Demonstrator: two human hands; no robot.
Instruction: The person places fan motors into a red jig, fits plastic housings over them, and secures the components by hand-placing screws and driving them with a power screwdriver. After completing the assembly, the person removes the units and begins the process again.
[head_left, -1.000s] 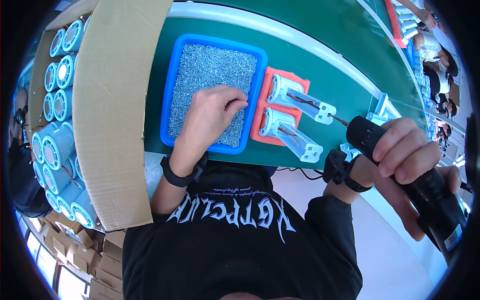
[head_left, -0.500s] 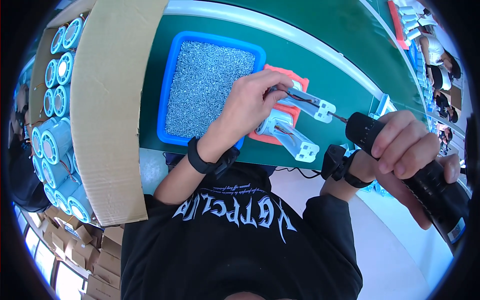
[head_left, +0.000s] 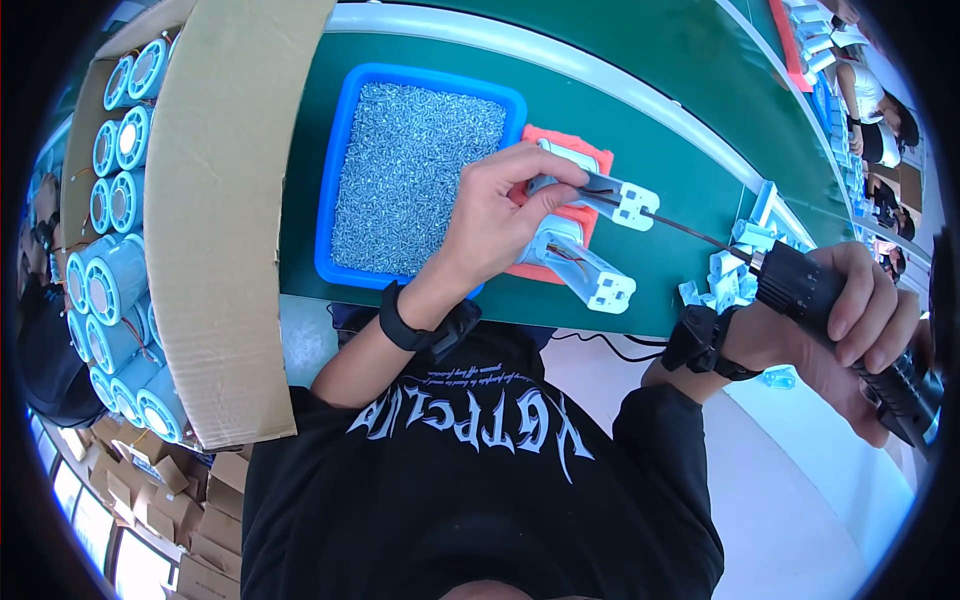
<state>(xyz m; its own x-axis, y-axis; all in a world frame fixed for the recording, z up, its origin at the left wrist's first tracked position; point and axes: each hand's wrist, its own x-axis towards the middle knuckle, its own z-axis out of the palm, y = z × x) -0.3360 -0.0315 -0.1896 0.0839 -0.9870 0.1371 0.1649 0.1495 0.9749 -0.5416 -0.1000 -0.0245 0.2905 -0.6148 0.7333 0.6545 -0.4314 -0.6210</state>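
Note:
My left hand [head_left: 510, 205] is closed around a pale blue plastic housing [head_left: 634, 207], with dark wires running along its open side. My right hand [head_left: 865, 315] grips a black electric screwdriver [head_left: 795, 285] at the right. Its long thin bit [head_left: 700, 236] reaches to the white end of that housing; whether the tip touches or stops just short, I cannot tell. A second pale blue housing [head_left: 590, 275] with wires lies nearer to me, its white end pointing right. Both housings rest at an orange-red foam holder [head_left: 568, 137].
Left of the hands, a blue tray [head_left: 335, 190] holds many small metal screws. A cardboard box [head_left: 215, 230] with several light blue cylinders [head_left: 115, 285] stands at far left. Small pale blue parts [head_left: 730, 275] lie on the green table [head_left: 680, 165] near my right wrist. Other people are at upper right.
My right hand and the screwdriver have moved back to the right and slightly down, showing more of the bit. The held housing has shifted slightly left and up.

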